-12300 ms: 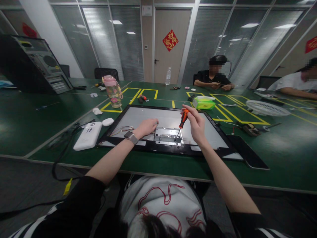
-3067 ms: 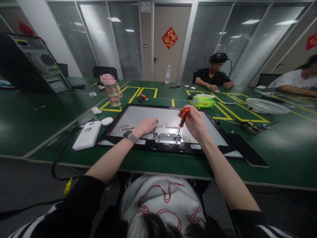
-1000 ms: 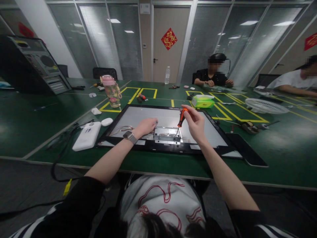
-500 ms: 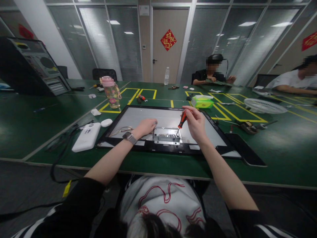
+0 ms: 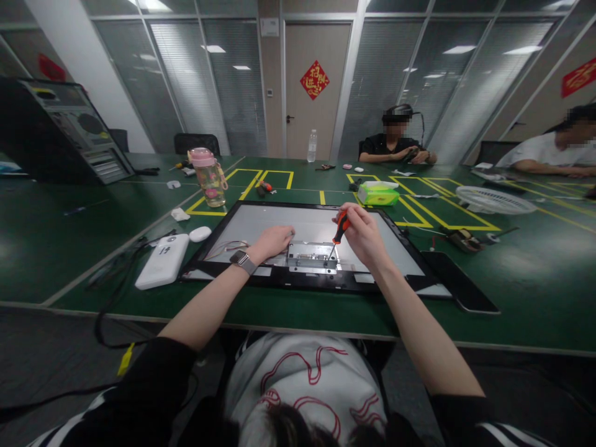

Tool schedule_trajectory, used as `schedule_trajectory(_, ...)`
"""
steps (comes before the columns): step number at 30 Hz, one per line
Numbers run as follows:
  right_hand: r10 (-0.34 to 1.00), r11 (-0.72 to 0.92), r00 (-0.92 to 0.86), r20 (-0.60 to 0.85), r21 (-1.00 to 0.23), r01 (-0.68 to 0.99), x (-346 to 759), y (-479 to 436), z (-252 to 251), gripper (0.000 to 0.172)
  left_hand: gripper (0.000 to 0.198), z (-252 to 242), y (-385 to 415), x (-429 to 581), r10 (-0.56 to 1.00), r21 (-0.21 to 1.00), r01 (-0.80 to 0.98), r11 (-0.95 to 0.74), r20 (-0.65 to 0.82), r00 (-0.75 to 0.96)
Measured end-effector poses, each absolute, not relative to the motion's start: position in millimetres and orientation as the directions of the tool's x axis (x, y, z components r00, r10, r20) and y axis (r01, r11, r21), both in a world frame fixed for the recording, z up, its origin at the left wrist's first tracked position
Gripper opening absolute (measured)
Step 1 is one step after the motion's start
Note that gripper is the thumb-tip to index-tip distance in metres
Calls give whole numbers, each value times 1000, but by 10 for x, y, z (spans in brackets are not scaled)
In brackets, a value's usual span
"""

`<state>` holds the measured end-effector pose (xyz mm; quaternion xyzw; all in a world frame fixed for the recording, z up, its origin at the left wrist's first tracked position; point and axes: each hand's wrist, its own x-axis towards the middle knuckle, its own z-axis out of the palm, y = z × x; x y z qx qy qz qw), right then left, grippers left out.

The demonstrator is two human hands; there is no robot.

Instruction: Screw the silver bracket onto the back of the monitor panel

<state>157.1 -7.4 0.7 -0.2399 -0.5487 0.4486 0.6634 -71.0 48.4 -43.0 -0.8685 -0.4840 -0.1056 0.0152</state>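
Note:
A black-framed display panel (image 5: 218, 239) lies back side up at the table's front edge. On its near part sits a silver metal bracket (image 5: 311, 267). My right hand (image 5: 365, 234) is closed round the red-and-black handle of a screwdriver (image 5: 341, 228), which leans with its tip down at the bracket's right part. My left hand (image 5: 272, 241), wearing a watch (image 5: 243, 259) at the wrist, is curled at the bracket's upper left corner and appears to grip it; its thumb is hidden. Thin wires (image 5: 226, 245) run out left of this hand.
Left of the panel lie a white power bank (image 5: 162, 261) and a white oval case (image 5: 200, 234). A pink-lidded bottle (image 5: 208, 180) and a green tissue pack (image 5: 378, 193) stand beyond. A dark phone (image 5: 460, 282) lies at the right. Two people sit across the table.
My right hand and the screwdriver handle have shifted slightly, with the fingers regripped; the tip stays at the bracket. My left hand is nearly still. The person opposite has lowered what they held.

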Motion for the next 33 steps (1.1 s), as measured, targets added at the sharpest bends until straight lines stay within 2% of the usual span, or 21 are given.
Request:
schedule_trajectory(6, 864, 467, -12, 504, -810, -354, 1576, -52, -11, 24, 31, -430, 481, -709, 838, 78, 843, -532, 196, 510)
schedule_trajectory(12, 842, 533, 32, 538, -824, -193, 1592, -27, -35, 24, 32, -417, 477, -699, 846, 77, 850, -520, 185, 501)
schedule_trajectory(17, 853, 505, 2, 522, -825, -255, 1590, -49, -18, 30, 32, -421, 479, -692, 845, 71, 850, -522, 182, 503)
schedule_trajectory(21, 850, 495, -27, 526, -814, -303, 1589, -52, -16, 25, 32, -432, 487, -695, 841, 56, 849, -525, 184, 508)
schedule_trajectory(28, 856, 488, -62, 513, -842, -230, 1624, -39, -24, 26, 31, -427, 486, -696, 840, 66, 847, -528, 188, 509)
schedule_trajectory(33, 858, 464, -95, 505, -840, -280, 1603, -64, -1, 30, 32, -422, 485, -692, 846, 78, 851, -520, 186, 500)
